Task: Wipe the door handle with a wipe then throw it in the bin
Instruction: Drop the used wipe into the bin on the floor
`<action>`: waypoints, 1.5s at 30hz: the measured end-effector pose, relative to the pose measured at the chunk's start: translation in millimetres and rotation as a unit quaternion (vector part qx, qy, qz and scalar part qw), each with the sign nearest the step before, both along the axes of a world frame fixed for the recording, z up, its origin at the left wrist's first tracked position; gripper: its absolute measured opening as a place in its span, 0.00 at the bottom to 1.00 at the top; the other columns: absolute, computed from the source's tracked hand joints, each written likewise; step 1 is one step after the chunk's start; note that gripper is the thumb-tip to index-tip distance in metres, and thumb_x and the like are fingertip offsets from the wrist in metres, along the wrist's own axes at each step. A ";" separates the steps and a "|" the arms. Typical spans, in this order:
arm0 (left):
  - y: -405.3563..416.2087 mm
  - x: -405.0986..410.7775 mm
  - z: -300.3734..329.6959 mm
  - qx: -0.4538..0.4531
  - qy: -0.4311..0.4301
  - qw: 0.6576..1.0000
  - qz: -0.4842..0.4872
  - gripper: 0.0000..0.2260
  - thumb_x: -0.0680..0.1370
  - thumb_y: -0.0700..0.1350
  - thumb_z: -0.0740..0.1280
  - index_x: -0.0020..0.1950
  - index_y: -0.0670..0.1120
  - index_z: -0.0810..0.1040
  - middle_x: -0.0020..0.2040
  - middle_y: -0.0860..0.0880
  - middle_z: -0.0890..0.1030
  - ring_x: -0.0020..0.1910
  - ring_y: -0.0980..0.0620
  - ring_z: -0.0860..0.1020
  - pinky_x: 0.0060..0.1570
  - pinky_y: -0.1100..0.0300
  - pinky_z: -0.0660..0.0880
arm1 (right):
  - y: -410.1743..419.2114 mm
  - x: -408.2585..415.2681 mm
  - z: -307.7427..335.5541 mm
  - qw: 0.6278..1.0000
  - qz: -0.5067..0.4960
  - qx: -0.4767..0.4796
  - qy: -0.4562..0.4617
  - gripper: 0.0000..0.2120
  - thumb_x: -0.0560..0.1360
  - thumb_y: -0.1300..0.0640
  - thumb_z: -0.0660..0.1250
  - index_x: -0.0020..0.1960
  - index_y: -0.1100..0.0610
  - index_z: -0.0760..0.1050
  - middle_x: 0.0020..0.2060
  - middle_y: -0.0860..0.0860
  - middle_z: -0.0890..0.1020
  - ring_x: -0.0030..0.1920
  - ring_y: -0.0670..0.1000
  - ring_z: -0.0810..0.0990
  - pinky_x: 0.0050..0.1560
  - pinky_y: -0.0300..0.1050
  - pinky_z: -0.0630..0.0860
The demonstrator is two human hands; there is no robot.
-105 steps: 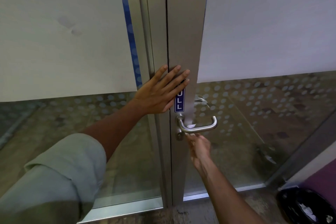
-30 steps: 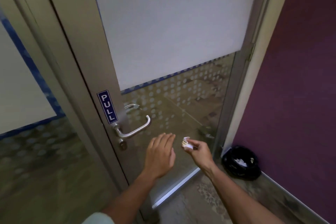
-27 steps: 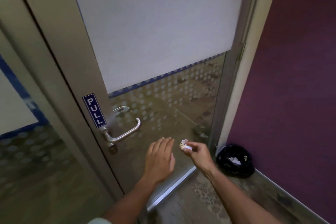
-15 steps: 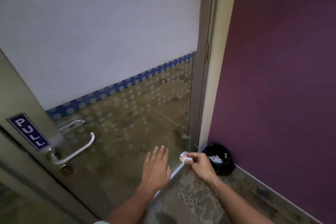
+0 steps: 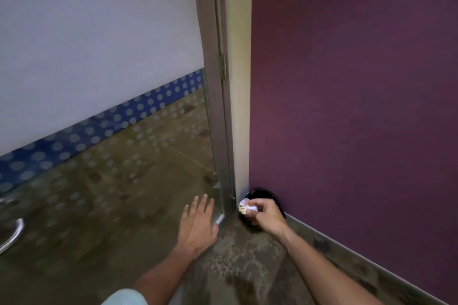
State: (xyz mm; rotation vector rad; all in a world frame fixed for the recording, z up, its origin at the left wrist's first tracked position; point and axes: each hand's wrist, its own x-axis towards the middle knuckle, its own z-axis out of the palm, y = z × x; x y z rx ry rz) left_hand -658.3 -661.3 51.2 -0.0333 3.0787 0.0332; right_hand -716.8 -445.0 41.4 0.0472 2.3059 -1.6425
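My right hand (image 5: 269, 215) pinches a crumpled white wipe (image 5: 245, 207) between thumb and fingers, held in front of the black bin (image 5: 260, 194), which it partly covers. The bin stands on the floor in the corner between the door frame and the purple wall. My left hand (image 5: 198, 224) hovers flat with fingers spread, holding nothing, near the bottom of the glass door. The metal door handle (image 5: 11, 233) shows only in part at the far left edge.
A glass door (image 5: 111, 69) with frosted film and a blue dotted band fills the left. Its metal frame and hinge (image 5: 223, 67) run down the middle. A purple wall (image 5: 359, 82) with a grey skirting closes the right side. Mottled floor (image 5: 247, 267) lies below.
The view has swung right, away from the handle and towards the corner. My right hand with the wipe has moved over the bin. My left hand has left the door and hangs open.
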 end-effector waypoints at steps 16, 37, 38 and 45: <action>38.8 -130.2 -29.4 0.032 -0.017 0.997 -0.069 0.35 0.79 0.57 0.59 0.83 0.49 0.54 0.84 0.48 0.53 0.82 0.45 0.51 0.79 0.46 0.54 | 49.1 -76.5 -26.0 0.997 -0.058 0.042 -0.021 0.24 0.73 0.74 0.62 0.63 0.56 0.81 0.56 0.47 0.80 0.59 0.47 0.78 0.57 0.34 0.72; 27.5 -328.2 -168.7 0.059 -0.088 0.984 -0.142 0.39 0.71 0.52 0.62 0.82 0.43 0.58 0.83 0.39 0.53 0.81 0.34 0.48 0.77 0.37 0.51 | 21.1 -228.0 -148.5 0.925 -0.315 0.003 -0.213 0.11 0.71 0.68 0.72 0.39 0.52 0.82 0.34 0.52 0.84 0.36 0.52 0.81 0.44 0.50 0.81; 27.1 -333.6 -176.3 0.058 -0.096 0.983 -0.143 0.39 0.72 0.52 0.59 0.83 0.44 0.54 0.83 0.40 0.50 0.81 0.34 0.44 0.78 0.38 0.48 | 19.3 -234.1 -155.3 0.919 -0.327 -0.011 -0.221 0.09 0.72 0.68 0.72 0.39 0.54 0.82 0.34 0.53 0.84 0.36 0.54 0.81 0.45 0.53 0.81; 27.4 -354.0 -210.4 0.062 -0.120 0.979 -0.154 0.41 0.76 0.55 0.60 0.84 0.45 0.45 0.83 0.40 0.42 0.81 0.35 0.38 0.78 0.39 0.43 | 8.4 -284.6 -196.5 0.871 -0.391 -0.035 -0.296 0.07 0.67 0.70 0.76 0.44 0.64 0.83 0.39 0.59 0.84 0.36 0.54 0.83 0.43 0.52 0.84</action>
